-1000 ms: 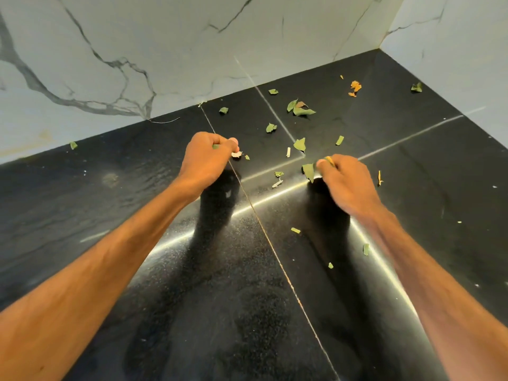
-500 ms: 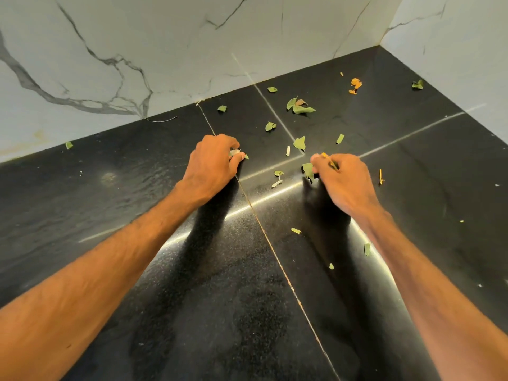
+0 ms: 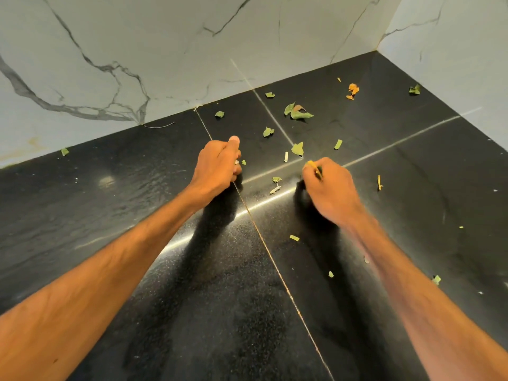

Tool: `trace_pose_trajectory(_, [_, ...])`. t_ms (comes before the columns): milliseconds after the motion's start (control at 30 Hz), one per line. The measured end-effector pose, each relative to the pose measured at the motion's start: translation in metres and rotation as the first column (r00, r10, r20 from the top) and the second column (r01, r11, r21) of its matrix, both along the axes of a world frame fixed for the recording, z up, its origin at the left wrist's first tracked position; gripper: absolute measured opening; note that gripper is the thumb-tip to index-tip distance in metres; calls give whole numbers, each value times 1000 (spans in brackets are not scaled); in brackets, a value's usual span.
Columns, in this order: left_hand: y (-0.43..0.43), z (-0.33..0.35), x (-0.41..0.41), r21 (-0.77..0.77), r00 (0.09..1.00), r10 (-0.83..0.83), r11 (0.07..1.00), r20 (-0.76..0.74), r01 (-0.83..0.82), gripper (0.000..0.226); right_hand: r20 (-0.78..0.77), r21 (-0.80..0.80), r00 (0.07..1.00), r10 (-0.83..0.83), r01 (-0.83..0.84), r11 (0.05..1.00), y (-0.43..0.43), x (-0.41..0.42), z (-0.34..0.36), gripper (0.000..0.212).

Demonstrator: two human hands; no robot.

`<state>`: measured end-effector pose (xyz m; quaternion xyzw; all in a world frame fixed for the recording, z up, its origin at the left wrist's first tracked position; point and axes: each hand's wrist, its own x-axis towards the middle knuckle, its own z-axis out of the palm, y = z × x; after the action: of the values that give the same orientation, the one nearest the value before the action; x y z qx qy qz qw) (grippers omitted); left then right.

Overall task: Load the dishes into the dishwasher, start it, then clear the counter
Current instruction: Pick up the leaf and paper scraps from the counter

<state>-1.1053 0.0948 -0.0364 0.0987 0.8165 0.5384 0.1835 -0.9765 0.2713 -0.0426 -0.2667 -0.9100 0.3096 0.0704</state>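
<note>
Counter (image 3: 137,215) clearing apparently underway: left hand (image 3: 217,166) and right hand (image 3: 330,188) curled round scraps (image 3: 314,167); leaves (image 3: 299,114) remaining from twelve to two.

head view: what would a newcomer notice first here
Two hands at mid-counter: the left hand curled on a pale scrap, the right hand pinching a yellowish scrap. Green leaf scraps litter the glossy black counter beyond them, with orange bits near the marble corner.

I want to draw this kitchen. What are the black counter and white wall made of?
Counter: likely polished black granite, speckled and glossy with reflections. Wall: marble or marble-look tile, white with grey veins, smooth.
</note>
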Motion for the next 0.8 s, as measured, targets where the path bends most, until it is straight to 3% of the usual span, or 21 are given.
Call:
trace_pose_trajectory(33, [3,5,-1,36,995,-11,999,96,8,38,-43,-203,998,-53,43,978,2,-1,4,35])
trace_pose_trajectory(67, [6,9,-2,66,985,-39,997,167,28,37,-76,-474,986,-145,93,876,3,-1,8,29])
trace_pose_trajectory(133, [10,13,-7,138,960,-118,987,255,85,33,-38,-883,944,-329,123,454,9,0,16,17])
trace_pose_trajectory(167, [12,13,-10,167,948,-151,980,281,106,32,-14,-953,934,-357,96,289,12,1,19,14])
trace_pose_trajectory(233, [15,11,-16,177,934,-185,975,306,135,30,-7,-989,937,-349,44,138,20,2,20,8])
trace_pose_trajectory(300, [19,9,-22,153,929,-199,976,312,158,30,-15,-994,946,-324,22,110,24,2,15,9])
trace_pose_trajectory(400, [27,9,-31,114,933,-200,978,299,173,30,-11,-989,947,-321,36,141,26,-1,9,5])
trace_pose_trajectory(467, [35,10,-35,68,941,-187,982,283,175,29,-6,-985,945,-328,52,167,27,-4,8,16])
trace_pose_trajectory(500, [40,10,-37,25,956,-174,985,234,173,32,-8,-977,944,-329,63,204,27,-6,7,26])
trace_pose_trajectory(567, [50,7,-40,-115,985,-172,979,-1,171,44,-10,-960,940,-340,86,265,28,-10,6,35])
trace_pose_trajectory(667, [62,2,-45,-301,884,-271,940,-380,159,49,-11,-951,920,-391,112,289,28,-19,7,22])
trace_pose_trajectory(733, [69,-4,-50,-433,812,-372,886,-450,166,39,-4,-937,921,-389,133,323,29,-27,10,6])
trace_pose_trajectory(800, [73,-11,-54,-560,748,-474,812,-465,166,36,13,-908,936,-352,158,388,32,-34,12,17])
